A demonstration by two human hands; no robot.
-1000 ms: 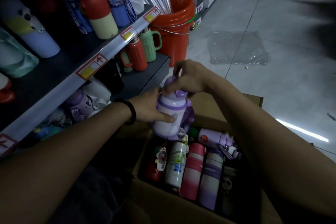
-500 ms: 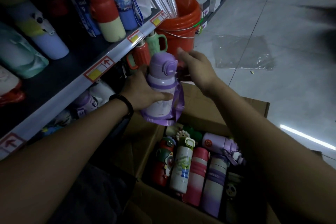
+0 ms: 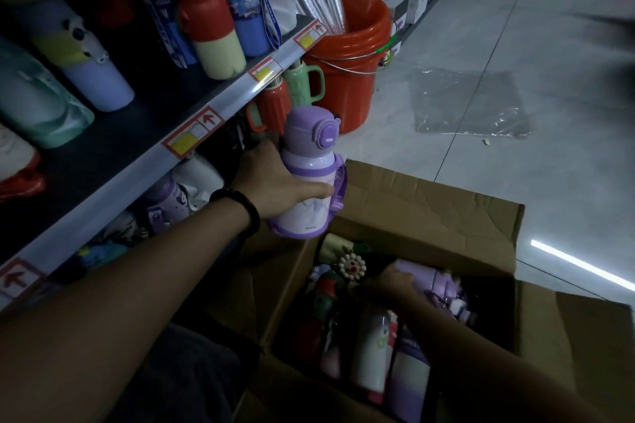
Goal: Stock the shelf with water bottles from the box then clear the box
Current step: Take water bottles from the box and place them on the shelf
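Shelf is sitting on your left, with the open cardboard box beside it. You're holding the purple kids' bottle upright over the box flap, left hand wrapping it. Right hand is touching a lilac bottle inside the box, grip unclear.

Shop: price-tagged shelf of bottles.

Right hand deep in box — grip unreadable among dim bottles. Price tag print illegible — teal bottle cut off at left edge.
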